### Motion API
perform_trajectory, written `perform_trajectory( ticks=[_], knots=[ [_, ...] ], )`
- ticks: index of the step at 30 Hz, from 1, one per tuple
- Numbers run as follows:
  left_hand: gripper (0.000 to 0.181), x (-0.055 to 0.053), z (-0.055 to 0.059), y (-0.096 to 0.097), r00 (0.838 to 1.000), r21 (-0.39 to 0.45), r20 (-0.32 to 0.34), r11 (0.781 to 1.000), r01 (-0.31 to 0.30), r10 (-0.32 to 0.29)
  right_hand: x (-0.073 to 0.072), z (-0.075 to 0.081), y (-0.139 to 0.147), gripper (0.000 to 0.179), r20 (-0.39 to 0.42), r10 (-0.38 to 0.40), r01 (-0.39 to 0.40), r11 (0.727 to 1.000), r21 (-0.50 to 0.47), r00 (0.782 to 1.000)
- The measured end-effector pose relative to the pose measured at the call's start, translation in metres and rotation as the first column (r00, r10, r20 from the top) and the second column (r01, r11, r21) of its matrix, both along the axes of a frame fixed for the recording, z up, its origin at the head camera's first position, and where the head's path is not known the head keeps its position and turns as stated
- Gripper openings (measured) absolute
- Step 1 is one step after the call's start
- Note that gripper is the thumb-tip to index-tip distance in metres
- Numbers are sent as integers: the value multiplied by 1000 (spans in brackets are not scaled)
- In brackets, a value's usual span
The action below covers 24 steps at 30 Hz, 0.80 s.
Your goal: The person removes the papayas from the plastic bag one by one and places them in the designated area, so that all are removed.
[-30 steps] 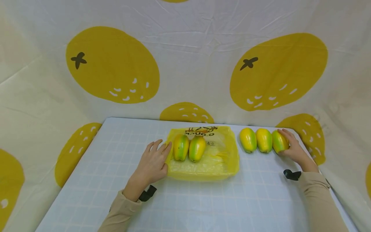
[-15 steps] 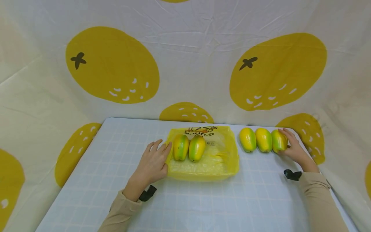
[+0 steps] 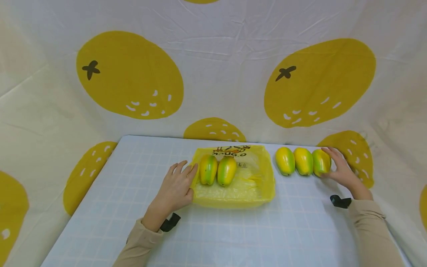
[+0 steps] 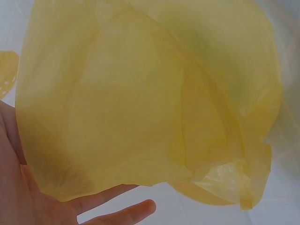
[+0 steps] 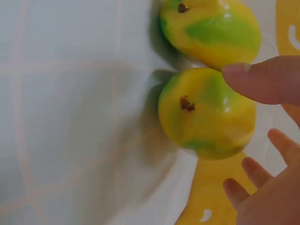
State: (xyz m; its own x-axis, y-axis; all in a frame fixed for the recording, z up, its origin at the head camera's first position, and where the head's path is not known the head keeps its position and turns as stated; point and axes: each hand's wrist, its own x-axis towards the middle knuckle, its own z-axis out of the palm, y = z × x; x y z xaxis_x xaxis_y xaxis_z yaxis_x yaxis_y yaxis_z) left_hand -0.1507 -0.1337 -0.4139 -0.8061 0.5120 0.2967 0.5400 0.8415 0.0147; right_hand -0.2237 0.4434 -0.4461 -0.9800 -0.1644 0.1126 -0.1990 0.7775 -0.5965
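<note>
Three glossy yellow-and-green fruits, papayas by their look, stand in a row at the table's back right: a left one (image 3: 285, 161), a middle one (image 3: 303, 161) and a right one (image 3: 321, 162). My right hand (image 3: 341, 171) is at the right papaya, thumb and fingers spread apart around its right side. From the right wrist, the thumb (image 5: 262, 79) overlaps that papaya (image 5: 206, 117). Two more papayas (image 3: 208, 170) lie side by side on the yellow plastic bag (image 3: 253, 189). My left hand (image 3: 175, 185) rests against the bag's left edge, fingers spread; the bag (image 4: 131, 103) hides part of it.
A pale blue checked cloth covers the table (image 3: 233, 237). Behind it and at both sides hangs a white curtain (image 3: 220, 74) printed with large yellow fruits. The papaya row stands just right of the bag.
The right papaya has turned slightly and shifted a little left towards its neighbour. My right hand has since drawn back slightly to the right. My left hand and the bag stay where they were.
</note>
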Motion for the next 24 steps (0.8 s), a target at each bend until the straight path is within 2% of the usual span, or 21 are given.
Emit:
perform_trajectory(
  ticks=[9,16,24],
  knots=[
    [66,0,0,0,1000,8,-3,1000,2,-2,3,23,-13,76,-14,22,-21,999,46,1000],
    [65,-1,0,1,1000,17,-2,1000,5,-5,7,38,-27,72,-82,70,-66,996,53,994],
    [65,0,1,1,1000,20,1,1000,4,-4,11,58,-50,71,-72,79,-74,995,68,994]
  ],
)
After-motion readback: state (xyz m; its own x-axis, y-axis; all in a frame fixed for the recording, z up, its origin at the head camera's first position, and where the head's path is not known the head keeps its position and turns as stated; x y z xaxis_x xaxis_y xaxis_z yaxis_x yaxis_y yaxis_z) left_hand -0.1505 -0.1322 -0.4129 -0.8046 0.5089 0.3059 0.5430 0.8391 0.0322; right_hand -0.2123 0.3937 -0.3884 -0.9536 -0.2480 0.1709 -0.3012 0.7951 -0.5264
